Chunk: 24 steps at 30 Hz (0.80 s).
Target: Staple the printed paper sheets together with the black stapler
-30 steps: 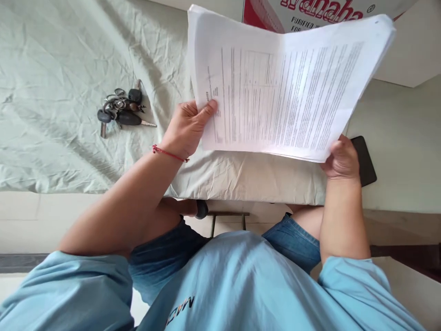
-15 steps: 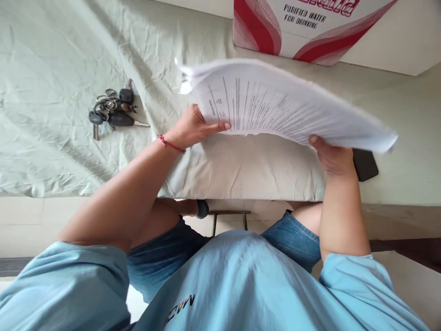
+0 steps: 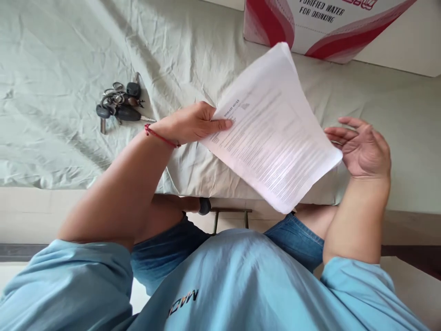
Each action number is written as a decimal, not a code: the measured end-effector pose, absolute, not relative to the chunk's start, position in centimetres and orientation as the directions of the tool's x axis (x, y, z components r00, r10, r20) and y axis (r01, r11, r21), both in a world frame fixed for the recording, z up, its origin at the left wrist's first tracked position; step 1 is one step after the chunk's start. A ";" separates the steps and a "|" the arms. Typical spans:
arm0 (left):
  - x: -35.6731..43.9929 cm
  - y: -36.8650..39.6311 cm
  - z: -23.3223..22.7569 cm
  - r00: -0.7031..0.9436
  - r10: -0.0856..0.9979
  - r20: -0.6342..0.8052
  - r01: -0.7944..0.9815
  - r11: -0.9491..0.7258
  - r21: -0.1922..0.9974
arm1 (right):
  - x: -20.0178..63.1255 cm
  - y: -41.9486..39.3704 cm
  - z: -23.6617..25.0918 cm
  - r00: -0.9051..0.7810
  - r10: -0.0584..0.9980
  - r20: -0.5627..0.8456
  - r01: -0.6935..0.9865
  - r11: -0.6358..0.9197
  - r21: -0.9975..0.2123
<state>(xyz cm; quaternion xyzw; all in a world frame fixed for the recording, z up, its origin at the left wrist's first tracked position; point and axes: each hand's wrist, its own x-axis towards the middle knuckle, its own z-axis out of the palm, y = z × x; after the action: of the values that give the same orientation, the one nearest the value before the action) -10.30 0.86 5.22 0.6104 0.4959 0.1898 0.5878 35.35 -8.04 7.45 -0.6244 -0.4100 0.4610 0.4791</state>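
**Papers (image 3: 275, 124) pinched on the left, unsupported on the right**

From my end of the link, I had the left hand (image 3: 193, 123) pinching the papers by one side, its thumb flat on the top sheet and its fingers out of sight beneath. The right hand (image 3: 367, 151) was palm up, its grip spread and fingers loosely curled beside the far corner; I could not tell whether they touched it. The papers hung tilted between both hands, over the front of the cloth-covered surface (image 3: 69, 87), their near corner reaching past its edge toward the denim shorts (image 3: 296, 239).

I judged that single pinch the weak point. I saw no clip or staple, so if the thumb eased, inner sheets could have slipped out over the edge. The free side might also have sagged and creased. The left wrist's red bracelet (image 3: 161, 139) was just beside the keys (image 3: 128, 113), which a careless sweep could have pushed along.

I read "NOTES" ending the top sheet's heading; its body text was too fine. The red-and-white box (image 3: 317, 32) said "PURIFIED WATER FOR DRINKING", its brand name cut off above. Lettering on the blue shirt (image 3: 248, 285) seemed to include "M" and "A".
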 end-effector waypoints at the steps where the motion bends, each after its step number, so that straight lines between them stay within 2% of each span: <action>1: -10.3 0.8 5.3 0.490 0.802 -0.341 0.382 0.154 0.911 | 35.3 -7.9 7.6 0.234 0.960 -0.151 0.053 -0.168 -0.984; 4: -9.6 0.4 5.9 0.578 0.735 -0.355 0.395 0.129 0.910 | 33.9 -8.0 7.6 0.061 0.974 -0.219 0.047 -0.222 -0.974; 6: -8.9 -0.1 6.3 0.563 0.715 -0.415 0.432 0.173 0.885 | 32.5 -8.6 7.2 -0.115 0.938 -0.328 0.143 -0.311 -0.940; 8: -8.1 -0.6 6.5 0.536 0.727 -0.429 0.401 0.228 0.887 | 31.2 -9.2 6.6 -0.156 0.911 -0.381 0.237 -0.340 -0.910; 9: -7.7 -0.8 6.4 0.522 0.752 -0.403 0.343 0.247 0.906 | 30.6 -9.3 6.2 -0.112 0.924 -0.364 0.249 -0.329 -0.911; 12: -6.4 -1.4 5.7 0.380 0.883 -0.276 0.065 0.272 0.960 | 29.6 -8.9 4.8 0.128 0.975 -0.180 0.166 -0.200 -0.966; 14: -5.2 -1.9 5.0 0.265 0.925 -0.274 -0.088 0.306 0.948 | 29.5 -8.2 3.7 0.257 0.963 -0.080 0.113 -0.112 -0.987; 16: -4.0 -2.7 4.4 0.251 0.915 -0.316 -0.166 0.362 0.917 | 29.5 -7.5 2.7 0.366 0.930 -0.035 0.079 -0.069 -0.994; 19: -3.0 -3.9 4.1 0.298 0.899 -0.321 -0.179 0.383 0.906 | 29.0 -7.2 1.2 0.482 0.876 -0.006 0.061 -0.040 -0.997; 24: -3.2 -4.9 3.6 0.341 0.890 -0.302 -0.047 0.337 0.940 | 27.2 -8.1 -0.2 0.498 0.866 0.040 0.095 -0.009 -0.995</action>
<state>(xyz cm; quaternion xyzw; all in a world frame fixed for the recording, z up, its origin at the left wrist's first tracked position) -3.18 -4.94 3.64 0.4603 0.4582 0.3460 0.6771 27.22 -8.10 -0.22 -0.6311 -0.3808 0.3258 0.5921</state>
